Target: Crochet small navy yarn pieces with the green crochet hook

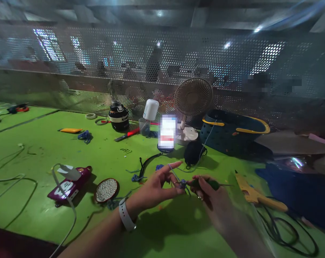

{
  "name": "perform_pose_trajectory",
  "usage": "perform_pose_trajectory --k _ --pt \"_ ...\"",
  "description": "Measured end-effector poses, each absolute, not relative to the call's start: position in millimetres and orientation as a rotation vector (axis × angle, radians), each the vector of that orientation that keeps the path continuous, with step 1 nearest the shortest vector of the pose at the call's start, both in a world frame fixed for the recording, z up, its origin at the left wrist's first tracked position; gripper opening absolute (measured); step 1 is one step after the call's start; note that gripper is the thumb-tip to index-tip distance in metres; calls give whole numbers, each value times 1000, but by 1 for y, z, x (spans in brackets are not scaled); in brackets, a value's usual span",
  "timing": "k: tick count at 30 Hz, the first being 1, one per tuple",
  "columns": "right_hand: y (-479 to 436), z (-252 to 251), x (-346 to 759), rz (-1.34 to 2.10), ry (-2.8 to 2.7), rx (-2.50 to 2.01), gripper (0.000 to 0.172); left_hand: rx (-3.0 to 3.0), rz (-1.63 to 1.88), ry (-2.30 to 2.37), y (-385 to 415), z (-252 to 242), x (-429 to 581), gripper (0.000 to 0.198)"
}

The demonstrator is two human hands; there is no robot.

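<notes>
Green table [189,236]. Left hand [158,186]: index finger raised, yarn strand [174,173] over it, likely for tension. Right hand [213,199]: gripping green-handled hook [214,184], pointed leftward. Phone [167,132]: upright, facing hands, likely for easy viewing. Small blue crochet piece [182,185]: between hands, pinched by left, probably steadied for hook.

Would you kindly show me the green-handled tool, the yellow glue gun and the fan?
Green-handled tool [214,184], head view: handle.
Yellow glue gun [251,194], head view: body.
Fan [194,96], head view: front grille.

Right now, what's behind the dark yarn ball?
Behind the dark yarn ball: the fan's pale base and, rightward, the basket. What the ball covers can't be seen.
</notes>
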State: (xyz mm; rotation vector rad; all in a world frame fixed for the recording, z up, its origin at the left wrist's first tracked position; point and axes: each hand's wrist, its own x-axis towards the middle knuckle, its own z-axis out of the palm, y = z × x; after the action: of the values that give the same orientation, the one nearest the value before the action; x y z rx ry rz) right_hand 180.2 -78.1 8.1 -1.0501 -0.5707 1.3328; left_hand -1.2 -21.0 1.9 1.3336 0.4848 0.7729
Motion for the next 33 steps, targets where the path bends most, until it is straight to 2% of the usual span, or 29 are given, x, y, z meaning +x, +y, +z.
perform_pose_trajectory --k 2,5,7,20,33 --pt "-78 11 180 1264 -589 -1076 26 1362 809 511 -21 2 -2 71" --pt "-78 12 181 1232 -621 -1117 22 1451 868 567 -23 6 -3 49" --pt "-78 10 183 1227 -645 -1141 20 1521 895 620 -25 8 -3 42" --pt "-78 15 184 1169 -630 -1174 26 1571 952 670 -25 6 0 48" --pt "-78 7 180 1190 -647 -1053 25 1166 993 613 -29 3 10 24"
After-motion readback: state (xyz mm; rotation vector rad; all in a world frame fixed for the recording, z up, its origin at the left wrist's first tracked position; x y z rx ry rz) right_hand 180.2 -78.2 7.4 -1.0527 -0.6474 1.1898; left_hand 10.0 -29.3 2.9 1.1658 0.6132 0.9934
